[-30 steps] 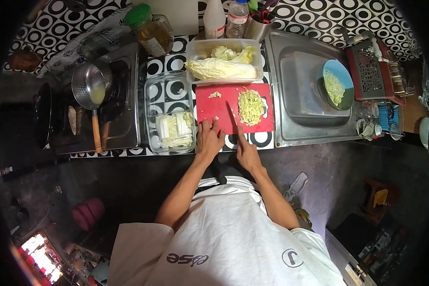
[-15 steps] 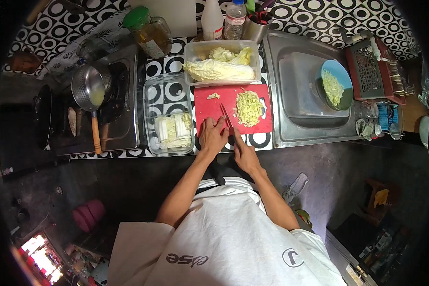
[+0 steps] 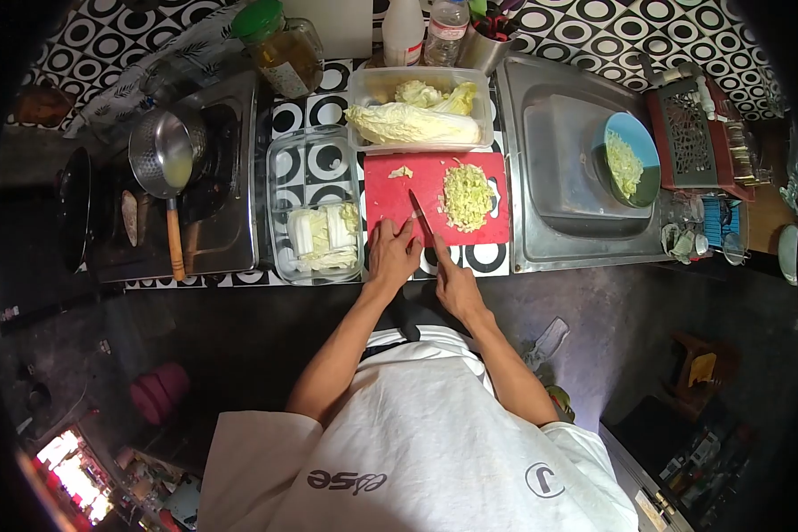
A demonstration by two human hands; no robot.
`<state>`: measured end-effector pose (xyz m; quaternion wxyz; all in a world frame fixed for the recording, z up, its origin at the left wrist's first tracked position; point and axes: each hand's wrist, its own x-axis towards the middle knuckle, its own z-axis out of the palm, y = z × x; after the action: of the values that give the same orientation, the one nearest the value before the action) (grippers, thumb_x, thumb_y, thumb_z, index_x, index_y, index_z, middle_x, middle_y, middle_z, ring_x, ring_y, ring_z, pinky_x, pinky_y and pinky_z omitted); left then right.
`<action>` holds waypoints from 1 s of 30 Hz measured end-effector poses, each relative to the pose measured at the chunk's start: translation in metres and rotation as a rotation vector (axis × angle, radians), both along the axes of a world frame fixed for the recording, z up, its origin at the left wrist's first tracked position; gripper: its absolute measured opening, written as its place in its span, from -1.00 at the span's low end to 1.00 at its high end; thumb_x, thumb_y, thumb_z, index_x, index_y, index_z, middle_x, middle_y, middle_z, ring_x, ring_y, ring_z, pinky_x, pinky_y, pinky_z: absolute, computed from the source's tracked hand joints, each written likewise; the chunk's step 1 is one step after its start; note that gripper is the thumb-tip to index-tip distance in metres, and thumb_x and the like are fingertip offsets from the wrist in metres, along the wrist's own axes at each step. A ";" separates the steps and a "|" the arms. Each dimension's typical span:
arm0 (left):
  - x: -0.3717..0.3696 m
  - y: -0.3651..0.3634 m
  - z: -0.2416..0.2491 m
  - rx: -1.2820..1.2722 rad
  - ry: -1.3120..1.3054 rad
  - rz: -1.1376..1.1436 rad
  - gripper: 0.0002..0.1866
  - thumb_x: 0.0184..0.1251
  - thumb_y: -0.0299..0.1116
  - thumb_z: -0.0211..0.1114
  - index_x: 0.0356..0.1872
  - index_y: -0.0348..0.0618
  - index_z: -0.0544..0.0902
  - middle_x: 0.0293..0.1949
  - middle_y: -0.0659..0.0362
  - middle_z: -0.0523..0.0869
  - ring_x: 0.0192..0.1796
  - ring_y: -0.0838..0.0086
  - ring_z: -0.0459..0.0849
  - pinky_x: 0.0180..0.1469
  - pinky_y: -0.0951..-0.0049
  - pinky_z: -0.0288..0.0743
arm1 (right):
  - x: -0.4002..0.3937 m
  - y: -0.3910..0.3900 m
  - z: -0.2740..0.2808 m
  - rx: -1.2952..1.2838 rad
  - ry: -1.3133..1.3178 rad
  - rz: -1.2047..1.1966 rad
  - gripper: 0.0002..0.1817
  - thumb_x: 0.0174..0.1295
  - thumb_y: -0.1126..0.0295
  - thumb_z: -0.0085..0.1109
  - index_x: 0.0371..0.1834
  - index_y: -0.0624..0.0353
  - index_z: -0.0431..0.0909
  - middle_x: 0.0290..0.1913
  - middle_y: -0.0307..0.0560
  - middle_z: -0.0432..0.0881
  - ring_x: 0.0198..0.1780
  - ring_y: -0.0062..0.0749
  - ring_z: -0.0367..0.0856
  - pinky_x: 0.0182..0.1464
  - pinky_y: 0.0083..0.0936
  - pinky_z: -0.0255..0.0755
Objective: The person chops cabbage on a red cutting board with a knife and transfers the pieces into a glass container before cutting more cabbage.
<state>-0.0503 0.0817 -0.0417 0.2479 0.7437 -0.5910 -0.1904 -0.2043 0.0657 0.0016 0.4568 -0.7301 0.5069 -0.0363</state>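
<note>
My right hand point(image 3: 453, 282) is wrapped round the handle of a knife point(image 3: 420, 211), its blade over the red cutting board point(image 3: 386, 191). Close to the left of the blade, my left hand point(image 3: 393, 253) rests at the board's lower edge with its fingers bent; a small pale piece shows by its fingertips, and I cannot tell whether it is gripped. Chopped cabbage point(image 3: 467, 197) is heaped on the right of the board. A small scrap point(image 3: 401, 172) lies near the top. Behind the board, a plastic container point(image 3: 355, 135) holds larger cabbage pieces point(image 3: 412, 124).
Left of the board is a glass dish point(image 3: 277, 177) with cut cabbage. A pan point(image 3: 162, 155) stands on the stove further left. In the sink area at right is a blue bowl point(image 3: 645, 146) of shredded cabbage. A green-lidded jar point(image 3: 284, 62) and bottles stand behind.
The view has shifted slightly. Both hands and the knife stay almost in the same place on the board, with the blade a little changed in angle.
</note>
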 end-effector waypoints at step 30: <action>0.001 0.002 -0.001 -0.033 -0.029 -0.018 -0.55 0.10 -0.29 0.18 0.05 -0.24 0.55 -0.26 -0.05 0.40 -0.18 0.10 0.42 -0.07 0.21 0.38 | -0.003 -0.005 -0.016 -0.118 0.043 -0.021 -0.13 0.02 0.65 -0.05 0.43 -0.14 -0.12 -0.61 0.27 0.50 -0.52 0.14 0.55 -0.39 -0.07 0.38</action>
<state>-0.0491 0.0840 -0.0428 0.2499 0.7369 -0.6041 -0.1721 -0.2071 0.0602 -0.0142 0.4017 -0.7509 0.5213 -0.0551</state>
